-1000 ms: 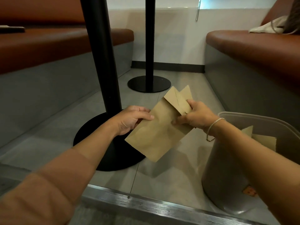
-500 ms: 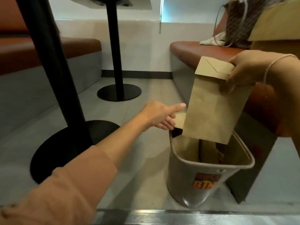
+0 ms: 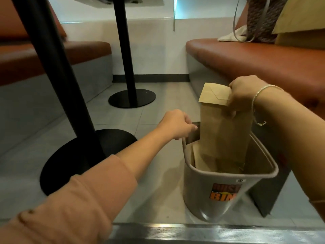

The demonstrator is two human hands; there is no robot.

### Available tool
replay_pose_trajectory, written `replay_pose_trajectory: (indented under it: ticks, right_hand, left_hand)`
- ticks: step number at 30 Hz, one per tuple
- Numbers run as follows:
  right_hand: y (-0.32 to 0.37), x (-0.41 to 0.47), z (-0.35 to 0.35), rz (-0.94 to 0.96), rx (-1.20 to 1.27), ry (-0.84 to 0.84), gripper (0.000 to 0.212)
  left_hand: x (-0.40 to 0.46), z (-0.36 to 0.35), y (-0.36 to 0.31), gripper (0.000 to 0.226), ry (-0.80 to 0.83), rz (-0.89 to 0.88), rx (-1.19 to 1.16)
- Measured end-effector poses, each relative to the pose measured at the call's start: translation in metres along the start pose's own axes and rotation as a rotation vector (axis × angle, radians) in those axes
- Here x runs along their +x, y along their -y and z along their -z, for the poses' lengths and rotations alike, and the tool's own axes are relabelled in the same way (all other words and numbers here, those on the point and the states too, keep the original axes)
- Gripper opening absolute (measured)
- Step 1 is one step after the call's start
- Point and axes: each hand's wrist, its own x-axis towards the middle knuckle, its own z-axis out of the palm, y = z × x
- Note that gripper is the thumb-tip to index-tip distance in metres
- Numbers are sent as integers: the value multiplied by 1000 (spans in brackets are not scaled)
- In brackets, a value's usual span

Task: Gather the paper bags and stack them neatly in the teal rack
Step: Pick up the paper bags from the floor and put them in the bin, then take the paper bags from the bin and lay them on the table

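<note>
My right hand (image 3: pixel 244 95) grips the folded top of a brown paper bag (image 3: pixel 225 131), which stands upright with its lower end inside a grey bin (image 3: pixel 207 187) on the floor. More paper bags (image 3: pixel 204 161) lean inside the bin at its left side. My left hand (image 3: pixel 177 125) is at the bin's far left rim, fingers curled over the edge. No teal rack is in view.
A black table post with a round base (image 3: pixel 84 155) stands left of the bin, a second one (image 3: pixel 131 98) farther back. Brown benches (image 3: pixel 255 59) run along both sides; a bag and cloth lie on the right one. A metal edge (image 3: pixel 211 233) crosses the bottom.
My right hand has lowered the paper bag from above the bin into it. My left hand has moved from open near the bin to curled over its rim.
</note>
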Motion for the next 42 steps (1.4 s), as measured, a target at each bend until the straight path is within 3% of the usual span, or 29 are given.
replay_pose_trajectory:
  ticks: [5, 10, 14, 23, 27, 34, 42]
  right_hand:
    - [12, -2, -13, 68, -23, 73, 48]
    - [19, -12, -33, 96, -138, 267, 79]
    - [27, -19, -22, 173, -35, 424, 88]
    - [56, -45, 29, 483, 48, 489, 59]
    - [59, -54, 62, 474, 188, 465, 48]
    - [56, -72, 141, 501, 170, 515, 42]
    - [60, -74, 242, 552, 153, 621, 38]
  left_hand:
    - [11, -3, 17, 18, -94, 13, -10]
    - [15, -3, 26, 11, -49, 64, -23]
    - [14, 5, 21, 14, -16, 140, -40]
    - [-28, 44, -23, 5, -47, 319, 75]
    - [-47, 84, -51, 11, -61, 382, 149]
    - [-81, 151, -101, 19, -50, 434, 122]
    - [-113, 211, -165, 16, 95, 529, 116]
